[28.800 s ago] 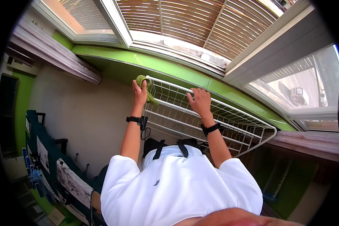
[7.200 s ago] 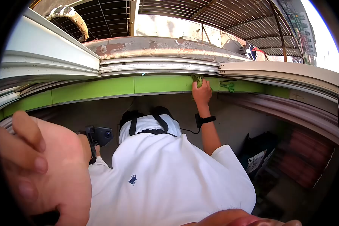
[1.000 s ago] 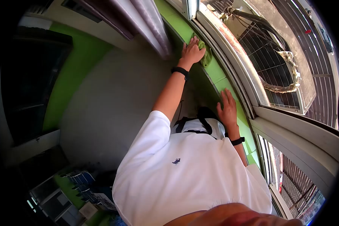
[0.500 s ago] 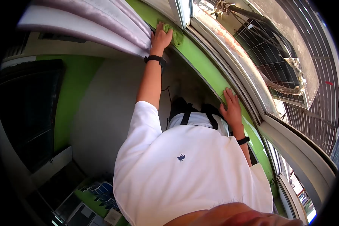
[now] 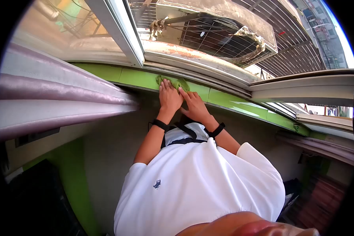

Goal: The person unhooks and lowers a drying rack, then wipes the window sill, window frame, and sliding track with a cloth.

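Note:
A green cloth [image 5: 181,84] lies bunched on the green tiled window sill [image 5: 141,79]. My left hand [image 5: 170,96] presses on the cloth with its fingers laid flat at the cloth's near side. Close against it, my right hand [image 5: 194,107] reaches to the cloth's right part, its fingers spread and its fingertips touching the fabric. The two hands nearly meet below the cloth. Both wrists wear black bands.
A pale purple and white curtain [image 5: 63,94] hangs at the left. Behind the sill run the window track and frame [image 5: 208,82]. Outside stands an air-conditioner unit [image 5: 224,33] with wrapped pipes. Green scissors [image 5: 296,128] lie at the sill's right end.
The view has turned toward the window. My right hand has moved left along the sill to the cloth, beside my left hand, which stays on the cloth.

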{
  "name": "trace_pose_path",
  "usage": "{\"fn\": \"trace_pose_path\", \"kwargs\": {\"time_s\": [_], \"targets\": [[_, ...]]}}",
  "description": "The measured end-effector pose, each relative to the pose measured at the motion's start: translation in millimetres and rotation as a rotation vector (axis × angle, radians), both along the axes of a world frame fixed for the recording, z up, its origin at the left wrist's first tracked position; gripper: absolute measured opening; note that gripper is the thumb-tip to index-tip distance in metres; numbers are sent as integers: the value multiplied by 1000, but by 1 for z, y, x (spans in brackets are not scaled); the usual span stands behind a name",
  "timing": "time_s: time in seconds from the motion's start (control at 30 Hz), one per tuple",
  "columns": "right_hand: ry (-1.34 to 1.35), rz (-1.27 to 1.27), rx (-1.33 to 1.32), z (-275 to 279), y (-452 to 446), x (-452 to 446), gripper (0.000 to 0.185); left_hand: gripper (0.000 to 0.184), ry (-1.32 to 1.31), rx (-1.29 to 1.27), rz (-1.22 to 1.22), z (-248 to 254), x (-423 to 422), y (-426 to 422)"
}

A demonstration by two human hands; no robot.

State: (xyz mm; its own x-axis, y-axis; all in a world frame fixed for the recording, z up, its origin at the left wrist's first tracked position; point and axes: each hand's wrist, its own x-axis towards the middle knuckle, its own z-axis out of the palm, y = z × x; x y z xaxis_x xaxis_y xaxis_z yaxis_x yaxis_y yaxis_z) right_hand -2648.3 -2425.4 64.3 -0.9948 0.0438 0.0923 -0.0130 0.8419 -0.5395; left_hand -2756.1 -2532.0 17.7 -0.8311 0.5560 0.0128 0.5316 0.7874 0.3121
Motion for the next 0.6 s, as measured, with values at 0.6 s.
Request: {"fn": "trace_pose_path", "kwargs": {"time_s": [0.6], "targets": [[1134, -815, 397, 240, 141, 26, 56, 36, 478, 897, -395, 252, -54, 1]]}}
